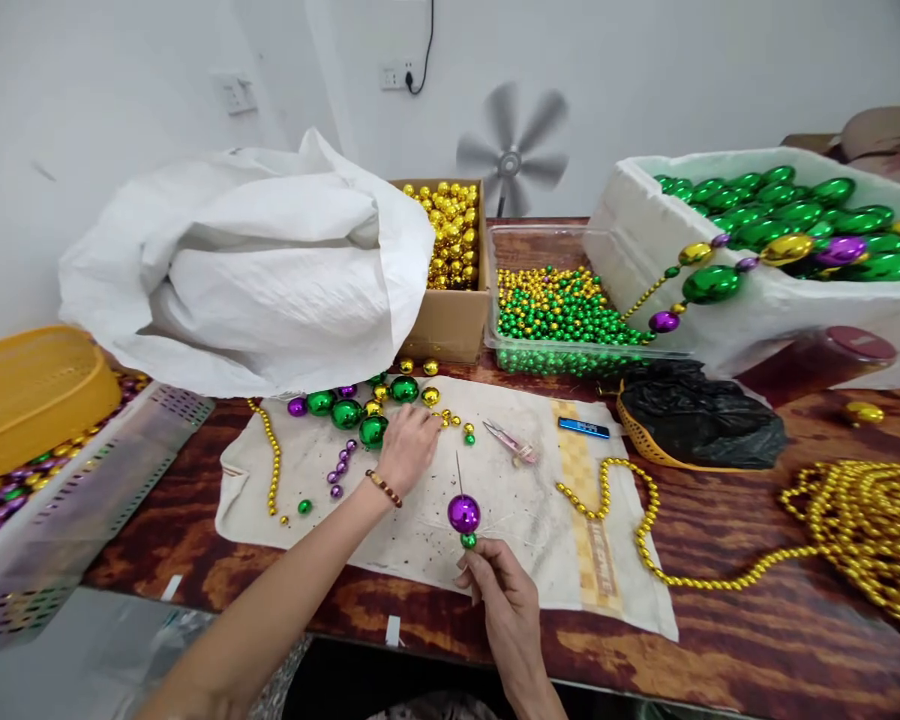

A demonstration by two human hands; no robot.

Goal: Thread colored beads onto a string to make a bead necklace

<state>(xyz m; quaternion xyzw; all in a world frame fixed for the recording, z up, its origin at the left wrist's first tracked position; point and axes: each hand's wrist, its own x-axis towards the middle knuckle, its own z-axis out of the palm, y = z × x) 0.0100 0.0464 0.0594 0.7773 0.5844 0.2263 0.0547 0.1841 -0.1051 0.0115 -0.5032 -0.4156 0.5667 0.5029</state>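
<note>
My right hand pinches the lower end of an upright thin needle, close under a small green bead. A large shiny purple bead sits on the needle above the green one. My left hand, with a beaded bracelet at its wrist, reaches over the cloth with its fingers curled down beside small gold beads. Its fingertips are partly hidden, so what they hold is unclear. Large green beads lie left of that hand, and a short row of small purple beads lies nearer me.
Snips and a blue item lie on the cloth. Behind stand a gold-bead carton, a clear bead tub and a foam box. A gold bead chain runs right; a white sack stands left.
</note>
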